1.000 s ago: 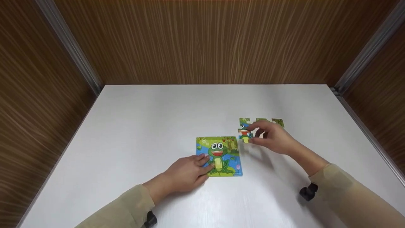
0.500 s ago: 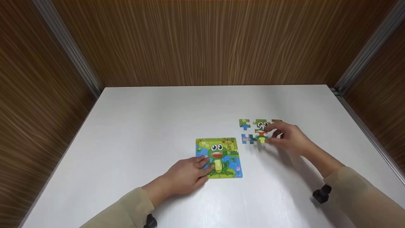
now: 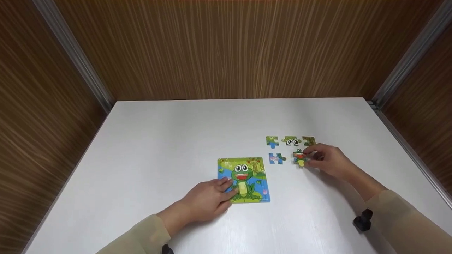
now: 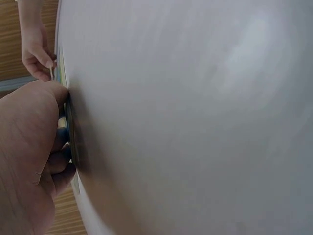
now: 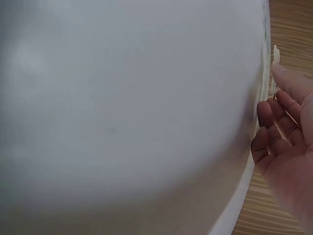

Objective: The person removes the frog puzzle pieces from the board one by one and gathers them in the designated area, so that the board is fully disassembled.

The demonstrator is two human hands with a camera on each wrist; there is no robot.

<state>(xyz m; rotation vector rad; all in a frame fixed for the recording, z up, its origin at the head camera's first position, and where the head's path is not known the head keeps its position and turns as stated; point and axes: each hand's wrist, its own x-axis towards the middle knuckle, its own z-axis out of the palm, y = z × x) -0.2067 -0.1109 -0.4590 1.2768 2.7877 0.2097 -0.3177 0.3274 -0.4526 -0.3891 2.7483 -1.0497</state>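
Observation:
A square frog picture board (image 3: 259,176) lies on the white table. My left hand (image 3: 208,199) rests on its lower left part, fingers extended over the picture. To the right of the board my right hand (image 3: 330,160) pinches a puzzle piece (image 3: 300,158) showing a red mouth and yellow belly, between thumb and index finger. In the right wrist view the right hand (image 5: 288,127) holds that thin piece (image 5: 276,56) edge-on, just off the table. The left wrist view shows the left hand (image 4: 29,147) at the board's edge.
Loose pieces lie around the held one: a green and blue corner (image 3: 272,140), the frog's eyes (image 3: 291,141), a dark green corner (image 3: 308,140), and a blue and pink one (image 3: 276,158). Wood-patterned panels (image 3: 226,49) stand behind and beside the white table (image 3: 159,141).
My right hand has moved to the right with the pinched piece, uncovering the blue and pink piece and the eyes piece. The left hand has stayed on the board.

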